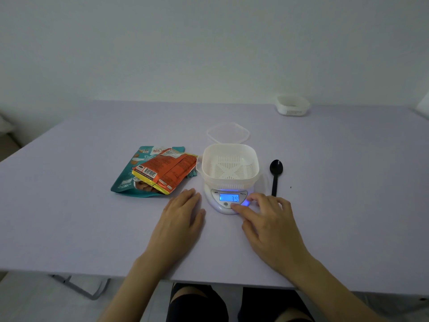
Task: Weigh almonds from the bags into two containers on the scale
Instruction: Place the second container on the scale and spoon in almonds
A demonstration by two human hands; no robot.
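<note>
So my left hand [183,219] was lying flat on the table [69,228], palm down, fingers straight and together, holding nothing, just left of the scale [228,202]. My right hand [270,226] sat on the other side, fingers spread and a bit bent, gripping nothing. The index tip rested on the scale's front edge, right below the lit display.

The container [229,166] sat on the scale with nothing in it; its slotted bottom showed. Almonds [145,186] were in the bags to the left: the orange bag [167,170] lay on top of the teal bag [126,177], mouth toward me, with a few nuts peeking out.

Hard to make out: the display read something like 39, but I couldn't tell if there was a decimal point. My fingers covered some of the buttons, the container hid the weighing plate, and the bag print was too blurry to read. The second container [293,105] was well away at the far right edge, and I couldn't see what was inside.

A clear lid [228,133] lay just behind the scale and a black spoon [275,175] just right of it, handle end by my knuckles. There was bare table left of the bags and right of the spoon. The near edge ran under my forearms.
</note>
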